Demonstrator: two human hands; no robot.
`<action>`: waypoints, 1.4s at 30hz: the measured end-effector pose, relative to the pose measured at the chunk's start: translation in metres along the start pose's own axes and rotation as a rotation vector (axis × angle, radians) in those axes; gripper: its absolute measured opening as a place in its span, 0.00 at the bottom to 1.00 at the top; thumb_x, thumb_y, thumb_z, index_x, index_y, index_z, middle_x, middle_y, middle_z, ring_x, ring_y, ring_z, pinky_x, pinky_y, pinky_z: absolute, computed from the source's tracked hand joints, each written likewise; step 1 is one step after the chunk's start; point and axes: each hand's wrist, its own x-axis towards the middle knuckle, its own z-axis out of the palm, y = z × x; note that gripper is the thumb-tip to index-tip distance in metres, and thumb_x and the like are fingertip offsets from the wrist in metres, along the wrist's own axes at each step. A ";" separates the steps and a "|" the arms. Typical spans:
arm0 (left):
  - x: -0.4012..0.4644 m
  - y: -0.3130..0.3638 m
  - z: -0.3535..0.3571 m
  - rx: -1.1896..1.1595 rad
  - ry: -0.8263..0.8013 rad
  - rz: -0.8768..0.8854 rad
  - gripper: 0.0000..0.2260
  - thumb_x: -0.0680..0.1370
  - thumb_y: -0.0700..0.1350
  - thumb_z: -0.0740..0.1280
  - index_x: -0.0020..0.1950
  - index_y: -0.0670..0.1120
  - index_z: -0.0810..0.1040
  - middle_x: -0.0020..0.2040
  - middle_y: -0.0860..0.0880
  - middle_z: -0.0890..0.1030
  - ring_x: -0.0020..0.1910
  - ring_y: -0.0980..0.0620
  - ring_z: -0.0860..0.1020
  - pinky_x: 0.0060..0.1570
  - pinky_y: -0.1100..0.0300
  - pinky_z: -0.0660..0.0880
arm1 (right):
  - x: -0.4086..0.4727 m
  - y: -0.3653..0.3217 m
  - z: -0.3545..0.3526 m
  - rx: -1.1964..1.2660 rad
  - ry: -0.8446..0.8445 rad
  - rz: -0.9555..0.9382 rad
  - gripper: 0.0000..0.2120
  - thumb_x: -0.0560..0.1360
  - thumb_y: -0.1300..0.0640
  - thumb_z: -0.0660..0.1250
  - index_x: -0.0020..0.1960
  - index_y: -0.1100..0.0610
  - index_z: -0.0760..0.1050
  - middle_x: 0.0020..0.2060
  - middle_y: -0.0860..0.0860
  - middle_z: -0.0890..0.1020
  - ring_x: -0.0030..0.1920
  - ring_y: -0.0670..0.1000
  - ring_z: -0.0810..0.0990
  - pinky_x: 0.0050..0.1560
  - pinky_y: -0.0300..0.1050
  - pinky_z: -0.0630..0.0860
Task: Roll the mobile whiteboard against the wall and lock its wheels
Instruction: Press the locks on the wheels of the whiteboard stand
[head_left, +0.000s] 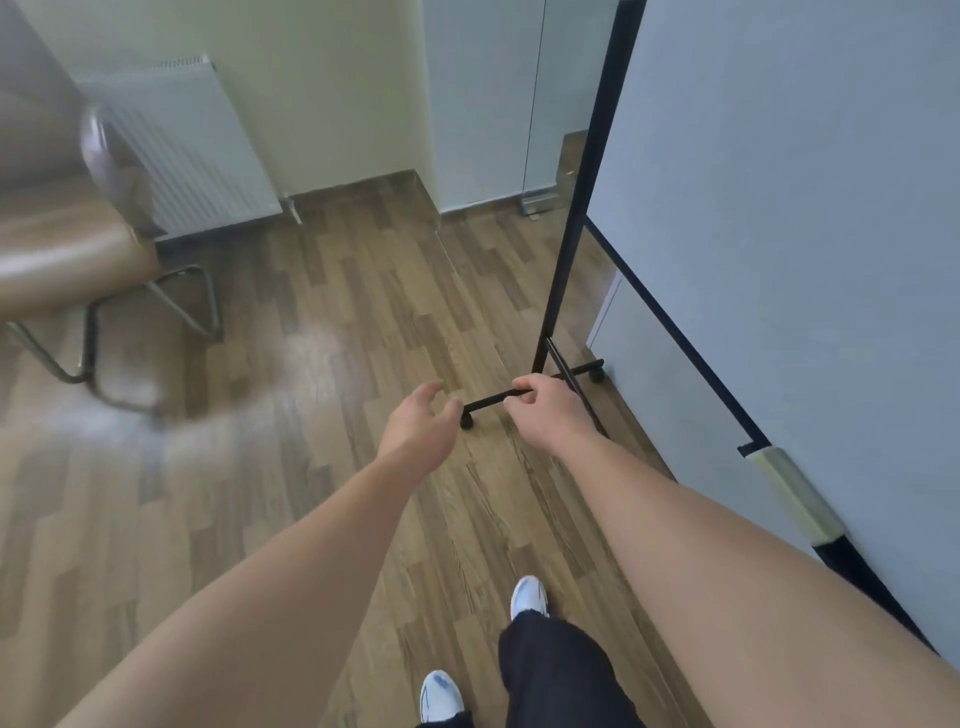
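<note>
The mobile whiteboard (779, 208), pale with a black frame, stands along the right side and runs away from me. Its black upright post (576, 208) meets a floor bar (488, 399) that has a small caster (467, 422) at the near end and another caster (598, 375) at the far end, next to the wall (675, 395). Both arms reach forward. My left hand (421, 421) is open, fingers spread and curved, holding nothing. My right hand (540, 410) has its fingers curled shut and overlaps the floor bar in the view; whether it touches anything is unclear.
A brown padded chair (62, 260) on a metal sled frame stands at the left, a white radiator (192, 150) behind it. A glass panel with a metal floor fitting (535, 202) is at the back. My white shoes (530, 597) stand on the wood floor (311, 364).
</note>
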 end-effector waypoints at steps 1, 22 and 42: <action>0.024 0.001 0.007 -0.001 -0.005 -0.017 0.24 0.84 0.55 0.62 0.81 0.54 0.69 0.60 0.57 0.81 0.31 0.65 0.67 0.27 0.68 0.63 | 0.024 0.001 0.003 0.005 -0.009 0.012 0.22 0.82 0.50 0.65 0.75 0.48 0.73 0.67 0.51 0.80 0.55 0.49 0.77 0.42 0.40 0.71; 0.463 -0.160 0.250 -0.046 -0.104 -0.218 0.22 0.84 0.55 0.62 0.78 0.51 0.73 0.73 0.51 0.78 0.69 0.51 0.77 0.68 0.48 0.74 | 0.474 0.207 0.184 0.032 -0.150 0.296 0.19 0.83 0.47 0.65 0.73 0.46 0.75 0.63 0.49 0.82 0.52 0.49 0.78 0.48 0.45 0.72; 0.647 -0.379 0.423 -0.276 -0.040 -0.444 0.19 0.85 0.52 0.61 0.67 0.42 0.82 0.53 0.43 0.85 0.53 0.44 0.82 0.47 0.56 0.74 | 0.625 0.411 0.427 0.062 -0.161 0.356 0.24 0.82 0.44 0.68 0.76 0.49 0.74 0.70 0.52 0.79 0.69 0.57 0.77 0.64 0.53 0.74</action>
